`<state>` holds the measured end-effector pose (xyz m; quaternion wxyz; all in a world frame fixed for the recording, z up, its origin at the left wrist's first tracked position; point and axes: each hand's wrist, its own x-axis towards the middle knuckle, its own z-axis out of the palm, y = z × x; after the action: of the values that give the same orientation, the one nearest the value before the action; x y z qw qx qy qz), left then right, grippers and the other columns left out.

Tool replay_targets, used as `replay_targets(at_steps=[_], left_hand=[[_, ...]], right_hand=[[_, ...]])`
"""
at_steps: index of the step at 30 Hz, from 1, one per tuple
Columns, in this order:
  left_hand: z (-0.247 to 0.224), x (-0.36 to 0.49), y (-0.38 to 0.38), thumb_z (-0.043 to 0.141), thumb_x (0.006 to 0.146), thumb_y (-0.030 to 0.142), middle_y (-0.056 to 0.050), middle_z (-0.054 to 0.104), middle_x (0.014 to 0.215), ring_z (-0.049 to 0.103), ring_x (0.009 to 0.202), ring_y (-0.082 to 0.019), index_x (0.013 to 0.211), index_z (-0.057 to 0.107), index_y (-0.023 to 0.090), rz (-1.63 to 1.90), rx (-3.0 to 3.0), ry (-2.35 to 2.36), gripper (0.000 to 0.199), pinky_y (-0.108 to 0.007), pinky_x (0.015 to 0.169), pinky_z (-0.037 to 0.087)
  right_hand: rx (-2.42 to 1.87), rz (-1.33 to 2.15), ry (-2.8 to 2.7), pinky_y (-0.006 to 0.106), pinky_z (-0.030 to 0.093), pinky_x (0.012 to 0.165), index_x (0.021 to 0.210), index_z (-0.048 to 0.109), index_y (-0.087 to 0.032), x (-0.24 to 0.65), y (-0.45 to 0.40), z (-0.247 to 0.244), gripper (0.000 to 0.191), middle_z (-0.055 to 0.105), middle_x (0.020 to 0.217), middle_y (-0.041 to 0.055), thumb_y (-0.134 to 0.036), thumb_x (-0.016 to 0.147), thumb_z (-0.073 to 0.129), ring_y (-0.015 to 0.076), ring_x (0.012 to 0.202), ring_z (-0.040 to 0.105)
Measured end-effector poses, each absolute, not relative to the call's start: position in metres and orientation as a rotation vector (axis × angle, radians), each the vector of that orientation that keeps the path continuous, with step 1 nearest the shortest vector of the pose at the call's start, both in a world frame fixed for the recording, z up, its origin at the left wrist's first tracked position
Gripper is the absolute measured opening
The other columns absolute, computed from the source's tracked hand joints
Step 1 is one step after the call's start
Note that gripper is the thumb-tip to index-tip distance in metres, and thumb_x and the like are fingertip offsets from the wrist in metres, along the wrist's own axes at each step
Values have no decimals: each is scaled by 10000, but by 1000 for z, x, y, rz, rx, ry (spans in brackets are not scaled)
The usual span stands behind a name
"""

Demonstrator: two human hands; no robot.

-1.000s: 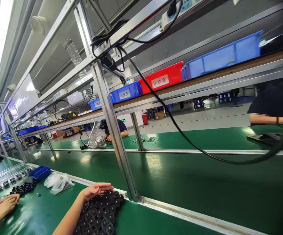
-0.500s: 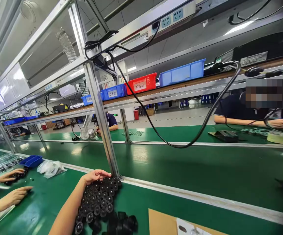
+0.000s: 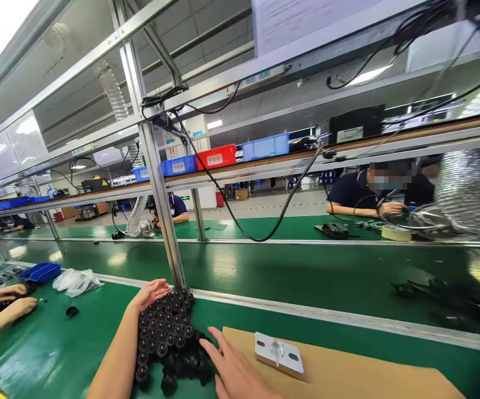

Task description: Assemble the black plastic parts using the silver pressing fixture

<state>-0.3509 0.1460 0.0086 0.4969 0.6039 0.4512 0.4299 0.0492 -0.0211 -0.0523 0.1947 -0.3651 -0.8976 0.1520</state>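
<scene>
Many small round black parts with clear domed tops (image 3: 167,324) lie packed together on the green table. My left hand (image 3: 150,293) rests along their far left edge, fingers apart and nothing held. Below them is a loose heap of black parts (image 3: 187,363). Close to its right side is my right hand (image 3: 233,368), fingers spread and without anything in them. A white metal block with two slots (image 3: 279,354) sits on a brown board (image 3: 347,374) to the right of that hand.
A metal post (image 3: 163,221) stands just behind the domed parts. At the left, a co-worker's hands (image 3: 19,307) are near a blue tray (image 3: 42,272), a clear plastic bag (image 3: 77,281) and one black part (image 3: 72,312). A black cable (image 3: 260,239) hangs ahead.
My right hand has come into view beside the black heap. The view has shifted, showing more of the brown board and block. A single black part now lies apart at the left.
</scene>
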Motion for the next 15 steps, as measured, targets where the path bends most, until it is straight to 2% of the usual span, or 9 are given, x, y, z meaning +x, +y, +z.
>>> replay_targets(at_steps=[3, 6, 8, 11, 13, 15], left_hand=[[50, -349, 141, 677, 1049, 467, -61, 739, 1072, 730, 932, -210, 1132, 701, 142, 1101, 1577, 1338, 336, -402, 870, 634], [88, -327, 141, 701, 1040, 435, -12, 717, 909, 708, 806, -177, 975, 700, 135, 1063, 1762, 1522, 307, -344, 782, 621], [98, -297, 142, 735, 1019, 412, -8, 723, 898, 719, 849, -194, 931, 706, 134, 954, 1916, 1594, 293, -366, 833, 619], [87, -240, 146, 784, 978, 384, -37, 759, 1027, 724, 1016, -242, 986, 739, 145, 699, 2135, 1689, 244, -451, 994, 587], [72, -207, 146, 797, 961, 342, -70, 750, 1184, 674, 1197, -272, 1052, 748, 171, 528, 2256, 1778, 199, -509, 1129, 505], [62, -184, 144, 829, 902, 248, -89, 738, 1243, 614, 1312, -314, 1057, 754, 175, 329, 2365, 1868, 188, -559, 1195, 424]], right_hand=[[-1000, 324, -2509, 513, 527, 1165, 1667, 392, -273, 32, 1, -68, 1091, 346, 1733, 183, -7, 633, 614, 419, 1470, 523], [-943, 186, -2496, 465, 646, 974, 1573, 497, -383, 16, 22, -90, 996, 496, 1658, 97, -30, 654, 644, 396, 1275, 676], [-953, 106, -2470, 405, 669, 848, 1444, 599, -386, 10, 31, -100, 805, 590, 1564, 74, -48, 714, 647, 357, 1147, 729], [-1044, 72, -2435, 395, 668, 762, 1320, 658, -283, 8, 33, -99, 610, 672, 1379, 132, -89, 743, 684, 361, 1048, 746], [-1124, 67, -2399, 426, 670, 743, 1302, 656, -230, 8, 32, -90, 556, 672, 1298, 158, -194, 757, 759, 378, 1007, 744], [-1195, 60, -2370, 452, 670, 730, 1251, 672, -220, 9, 33, -80, 547, 672, 1252, 148, -369, 752, 842, 380, 969, 742]])
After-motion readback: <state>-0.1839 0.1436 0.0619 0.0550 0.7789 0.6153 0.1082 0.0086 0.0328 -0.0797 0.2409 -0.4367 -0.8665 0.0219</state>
